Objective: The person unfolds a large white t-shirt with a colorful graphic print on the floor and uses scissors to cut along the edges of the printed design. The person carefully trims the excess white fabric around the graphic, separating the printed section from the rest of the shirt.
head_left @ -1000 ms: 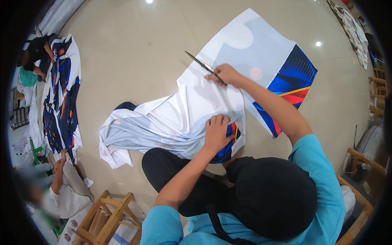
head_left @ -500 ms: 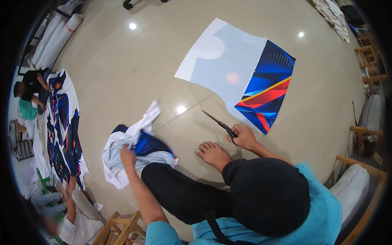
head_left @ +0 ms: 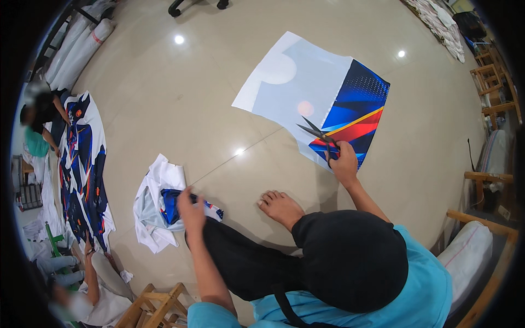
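In my right hand (head_left: 345,165) is a pair of dark scissors (head_left: 321,134), the fingers wrapped round its handles. Its blades are spread apart and lie over the near part of a printed fabric panel (head_left: 295,90) flat on the floor. That panel is pale grey and white, with a blue, red and yellow patterned section on its right. My left hand (head_left: 192,212) is over the right side of a crumpled white and blue fabric piece (head_left: 156,205), fingers apart and not gripping it. My bare foot (head_left: 280,208) rests on the floor between the two fabrics.
At far left, two people handle long printed fabric (head_left: 85,164) on the floor. White rolls (head_left: 82,52) lean behind them. A wooden stool (head_left: 156,306) stands at lower left, wooden frames (head_left: 484,229) line the right side, and chair casters (head_left: 175,10) show at the top.
My left hand has let go of the crumpled fabric, which now lies lower in a heap. My right hand has moved forward and right over the panel, and the scissors have opened.
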`<state>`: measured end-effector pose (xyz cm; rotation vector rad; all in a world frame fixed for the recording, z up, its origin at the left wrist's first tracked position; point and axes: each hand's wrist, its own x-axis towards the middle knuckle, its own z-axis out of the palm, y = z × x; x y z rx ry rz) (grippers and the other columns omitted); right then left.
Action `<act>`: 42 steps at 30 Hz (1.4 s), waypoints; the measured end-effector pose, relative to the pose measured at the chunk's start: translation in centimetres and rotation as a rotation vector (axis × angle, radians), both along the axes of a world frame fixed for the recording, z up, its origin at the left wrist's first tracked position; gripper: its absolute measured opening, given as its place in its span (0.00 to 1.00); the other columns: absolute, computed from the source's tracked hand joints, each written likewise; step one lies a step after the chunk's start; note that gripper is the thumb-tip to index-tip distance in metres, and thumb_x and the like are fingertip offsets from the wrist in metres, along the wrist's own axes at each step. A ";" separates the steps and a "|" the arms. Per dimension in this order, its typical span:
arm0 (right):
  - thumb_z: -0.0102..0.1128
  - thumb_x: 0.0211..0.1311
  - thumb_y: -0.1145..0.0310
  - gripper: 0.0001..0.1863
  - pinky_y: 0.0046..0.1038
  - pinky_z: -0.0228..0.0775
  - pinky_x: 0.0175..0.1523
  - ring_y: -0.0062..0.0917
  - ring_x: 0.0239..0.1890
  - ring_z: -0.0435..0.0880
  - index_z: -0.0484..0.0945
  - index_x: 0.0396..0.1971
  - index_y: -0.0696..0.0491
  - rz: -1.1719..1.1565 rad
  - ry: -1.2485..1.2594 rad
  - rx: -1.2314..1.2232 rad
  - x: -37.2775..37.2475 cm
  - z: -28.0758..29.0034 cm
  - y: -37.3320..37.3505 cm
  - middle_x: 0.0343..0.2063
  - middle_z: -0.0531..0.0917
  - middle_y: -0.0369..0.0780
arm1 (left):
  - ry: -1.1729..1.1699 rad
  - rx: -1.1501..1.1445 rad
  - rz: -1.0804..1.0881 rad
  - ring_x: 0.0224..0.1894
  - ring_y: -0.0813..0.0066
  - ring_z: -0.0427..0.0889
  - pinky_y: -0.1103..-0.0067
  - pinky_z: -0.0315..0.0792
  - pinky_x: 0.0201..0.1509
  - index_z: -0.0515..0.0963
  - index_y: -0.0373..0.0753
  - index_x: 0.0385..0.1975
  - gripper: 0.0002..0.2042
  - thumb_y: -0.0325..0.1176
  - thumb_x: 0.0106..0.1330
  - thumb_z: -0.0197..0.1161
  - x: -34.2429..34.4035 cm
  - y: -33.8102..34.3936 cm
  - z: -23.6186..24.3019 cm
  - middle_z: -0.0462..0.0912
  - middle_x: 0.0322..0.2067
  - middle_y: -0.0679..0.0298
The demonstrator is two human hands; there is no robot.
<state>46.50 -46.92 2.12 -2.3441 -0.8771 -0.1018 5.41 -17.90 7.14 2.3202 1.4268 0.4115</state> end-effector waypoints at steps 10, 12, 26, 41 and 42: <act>0.72 0.53 0.75 0.12 0.34 0.77 0.39 0.33 0.30 0.87 0.80 0.37 0.58 -0.093 0.447 0.148 -1.4 0.1 5.6 0.27 0.86 0.45 | -0.355 -0.907 -0.299 0.56 0.64 0.83 0.70 0.76 0.62 0.75 0.33 0.61 0.20 0.34 0.73 0.65 14.9 -11.7 0.2 0.84 0.52 0.51; 0.72 0.56 0.75 0.09 0.27 0.76 0.35 0.20 0.27 0.84 0.80 0.35 0.58 -0.020 0.561 0.307 -4.2 1.5 6.6 0.24 0.86 0.39 | -0.430 -0.957 -0.267 0.55 0.66 0.83 0.71 0.76 0.62 0.73 0.32 0.63 0.21 0.36 0.75 0.64 15.3 -12.1 -0.2 0.84 0.51 0.51; 0.72 0.64 0.76 0.10 0.19 0.76 0.38 0.12 0.34 0.83 0.78 0.40 0.59 0.379 1.318 0.480 -11.4 6.3 9.9 0.32 0.85 0.36 | -1.030 -0.831 0.189 0.42 0.79 0.79 0.75 0.72 0.52 0.78 0.38 0.50 0.16 0.46 0.80 0.57 12.0 -8.7 3.2 0.82 0.41 0.67; 0.79 0.53 0.59 0.22 0.37 0.75 0.35 0.38 0.24 0.84 0.80 0.30 0.63 -0.246 0.385 -0.225 0.7 1.5 -4.4 0.20 0.83 0.49 | -0.026 -0.073 -0.041 0.60 0.43 0.76 0.60 0.67 0.67 0.73 0.33 0.61 0.24 0.34 0.68 0.68 0.6 0.4 3.0 0.78 0.56 0.44; 0.79 0.53 0.58 0.22 0.37 0.75 0.35 0.39 0.24 0.84 0.80 0.30 0.63 -0.256 0.380 -0.234 0.8 1.2 -5.3 0.20 0.83 0.49 | -0.074 -0.092 -0.101 0.61 0.43 0.75 0.60 0.67 0.68 0.73 0.33 0.61 0.25 0.32 0.66 0.69 2.9 0.3 2.6 0.77 0.58 0.45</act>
